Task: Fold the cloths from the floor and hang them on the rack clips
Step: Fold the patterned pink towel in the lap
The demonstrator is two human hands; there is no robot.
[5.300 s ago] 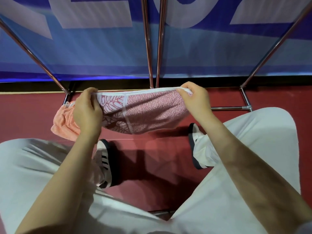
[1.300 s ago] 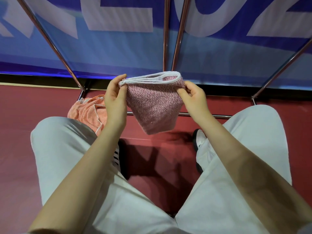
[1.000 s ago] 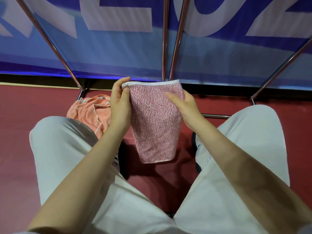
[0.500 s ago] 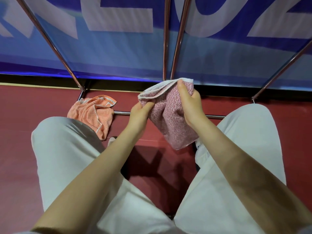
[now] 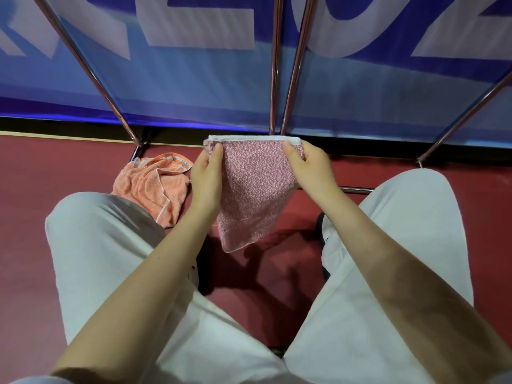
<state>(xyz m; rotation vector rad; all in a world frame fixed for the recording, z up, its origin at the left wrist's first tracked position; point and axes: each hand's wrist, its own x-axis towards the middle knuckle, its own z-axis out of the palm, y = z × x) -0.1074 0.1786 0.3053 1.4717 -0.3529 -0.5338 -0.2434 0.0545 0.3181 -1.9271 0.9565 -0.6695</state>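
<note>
Fingers: left hand (image 5: 206,177) and right hand (image 5: 311,169) each pinch a top corner of the pink cloth (image 5: 253,189).
Pink cloth: folded, hanging above the floor (image 5: 41,189).
Orange cloth (image 5: 153,187): crumpled on floor, left, by rack bar (image 5: 356,189).

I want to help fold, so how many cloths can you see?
2: the pink cloth hangs from both hands; the orange cloth lies crumpled on the floor beside it. More may be hidden.

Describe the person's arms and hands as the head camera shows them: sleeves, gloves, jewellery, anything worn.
Both forearms are bare along their whole visible length; no sleeve covers them. The left hand and right hand wear no gloves, and no rings, watch or bracelets show. Below the arms the person wears loose white trousers.
</note>
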